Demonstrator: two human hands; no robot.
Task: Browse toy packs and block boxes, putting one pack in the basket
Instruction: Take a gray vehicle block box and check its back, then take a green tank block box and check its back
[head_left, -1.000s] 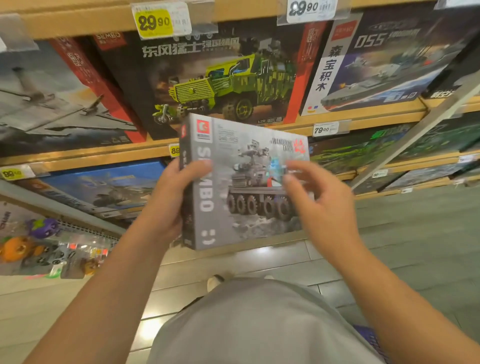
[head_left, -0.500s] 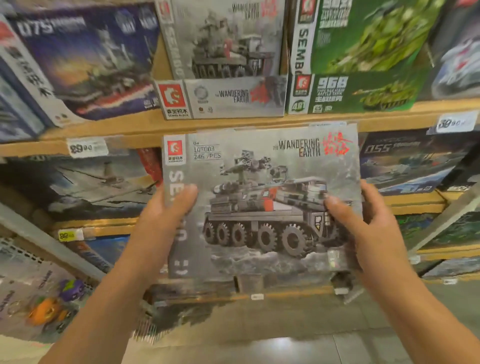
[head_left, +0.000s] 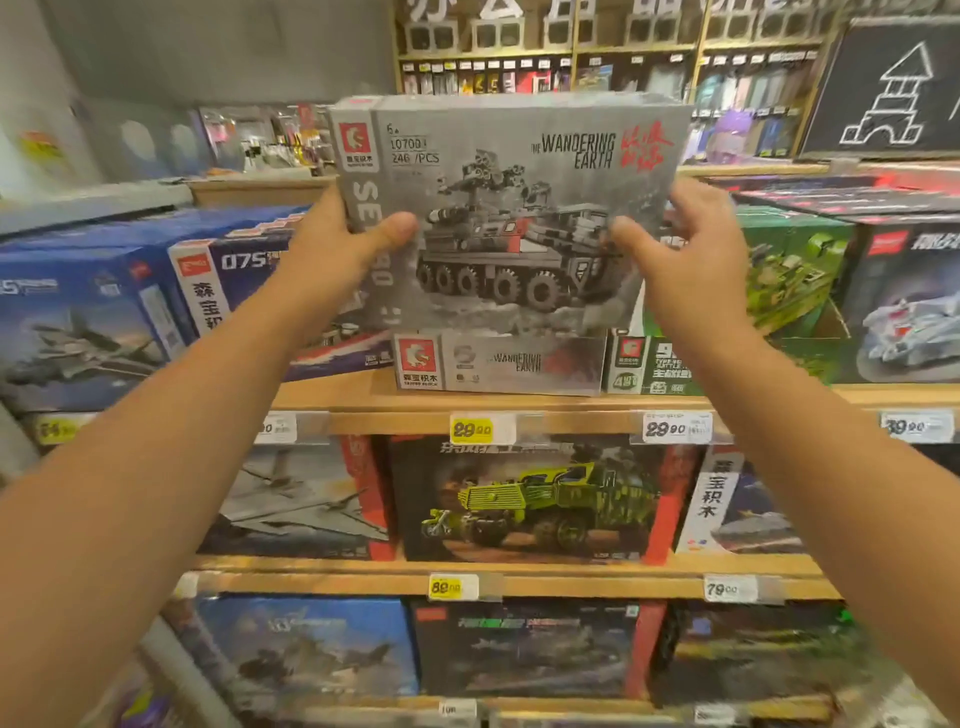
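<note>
I hold a grey block box (head_left: 511, 171) printed with a wheeled armoured vehicle and "The Wandering Earth" upright at top-shelf height. My left hand (head_left: 343, 249) grips its left edge, thumb across the front. My right hand (head_left: 685, 249) grips its right edge, thumb on the front and fingers behind. Just below it, a matching grey box (head_left: 498, 364) lies flat on the top shelf. No basket is in view.
Wooden shelves (head_left: 519, 408) carry block boxes: blue ship and jet boxes (head_left: 130, 291) at left, green tank boxes (head_left: 779, 280) at right, a green truck box (head_left: 530, 499) on the middle shelf. Yellow and white price tags (head_left: 470, 428) line the shelf edges. More store shelving stands behind.
Both hands have raised the grey box from low in front of the shelves up to the top shelf level, and my view has tilted upward with it.
</note>
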